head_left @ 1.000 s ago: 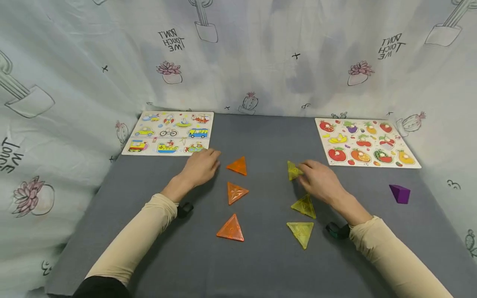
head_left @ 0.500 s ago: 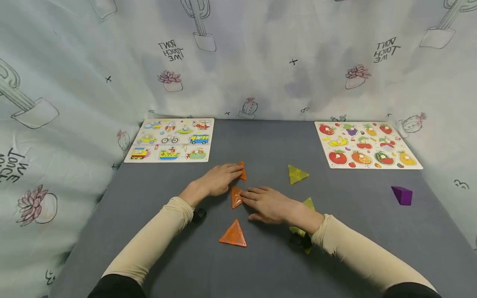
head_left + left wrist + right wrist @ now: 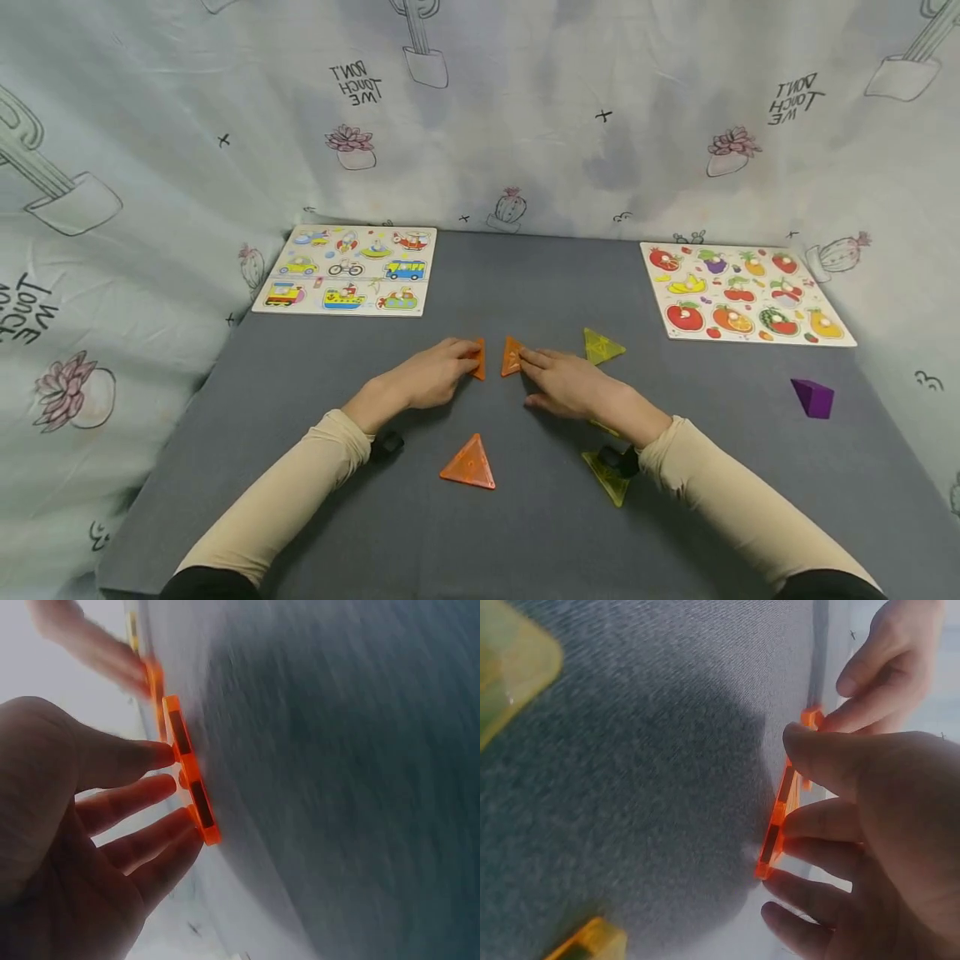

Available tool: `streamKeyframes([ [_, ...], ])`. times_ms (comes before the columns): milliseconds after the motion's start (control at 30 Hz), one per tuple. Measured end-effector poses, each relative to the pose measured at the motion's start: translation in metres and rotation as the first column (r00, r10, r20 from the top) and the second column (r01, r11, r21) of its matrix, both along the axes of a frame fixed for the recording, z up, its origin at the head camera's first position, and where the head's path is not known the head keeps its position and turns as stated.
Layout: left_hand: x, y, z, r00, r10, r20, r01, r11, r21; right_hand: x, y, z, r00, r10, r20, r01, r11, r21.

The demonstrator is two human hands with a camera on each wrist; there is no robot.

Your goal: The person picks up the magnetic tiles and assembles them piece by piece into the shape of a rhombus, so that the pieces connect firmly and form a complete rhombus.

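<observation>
With bent fingers and thumb my left hand (image 3: 427, 375) holds an orange triangular magnetic tile (image 3: 481, 360) low over the table. Its edge (image 3: 193, 776), with two dark magnets, faces the left wrist camera. Facing it across a small gap is a second orange tile (image 3: 511, 357), under the extended fingers of my right hand (image 3: 573, 387). Seen from the head, the right thumb lies apart from that tile, though it overlaps it in the right wrist view. A third orange tile (image 3: 469, 464) lies flat, nearer the front.
Three yellow triangular tiles lie on the right: a far one (image 3: 602, 346), a nearer one (image 3: 610, 482) partly under the wrist, the other mostly hidden. A purple prism block (image 3: 813, 398) sits further right. Vehicle (image 3: 345, 287) and fruit puzzle boards (image 3: 720, 329) lie at the back.
My right hand has left the far yellow tile and slid the middle orange tile away and right. My left hand came to the far orange tile and drew it slightly nearer.
</observation>
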State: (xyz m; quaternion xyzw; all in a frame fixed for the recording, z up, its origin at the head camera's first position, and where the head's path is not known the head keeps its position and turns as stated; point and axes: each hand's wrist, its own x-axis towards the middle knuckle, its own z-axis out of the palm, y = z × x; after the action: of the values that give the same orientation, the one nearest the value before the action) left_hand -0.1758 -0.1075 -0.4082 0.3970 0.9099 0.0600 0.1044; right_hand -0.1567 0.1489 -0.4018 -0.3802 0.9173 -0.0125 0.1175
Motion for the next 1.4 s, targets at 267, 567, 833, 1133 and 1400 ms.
streamKeyframes([
  [267,0.002,0.012,-0.01,0.998,0.034,-0.061,-0.03,0.997,0.067,0.001,0.0,0.001,0.998,-0.041,0.053,0.047,0.992,-0.116],
  [567,-0.005,0.004,-0.014,0.977,0.119,-0.177,-0.088,0.981,0.174,-0.004,0.001,0.003,0.999,-0.013,0.052,0.024,0.978,-0.208],
  [833,-0.006,0.007,-0.013,0.977,0.132,-0.166,-0.1,0.977,0.189,-0.002,-0.002,0.005,0.993,-0.091,0.072,0.106,0.964,-0.244],
  [1133,-0.007,0.009,-0.01,0.976,0.134,-0.171,-0.104,0.979,0.177,-0.001,-0.006,0.01,0.964,-0.195,0.18,0.254,0.877,-0.408],
  [1400,-0.004,0.012,-0.015,0.983,0.129,-0.127,-0.107,0.98,0.168,0.003,-0.023,0.006,0.983,-0.139,0.121,0.181,0.855,-0.486],
])
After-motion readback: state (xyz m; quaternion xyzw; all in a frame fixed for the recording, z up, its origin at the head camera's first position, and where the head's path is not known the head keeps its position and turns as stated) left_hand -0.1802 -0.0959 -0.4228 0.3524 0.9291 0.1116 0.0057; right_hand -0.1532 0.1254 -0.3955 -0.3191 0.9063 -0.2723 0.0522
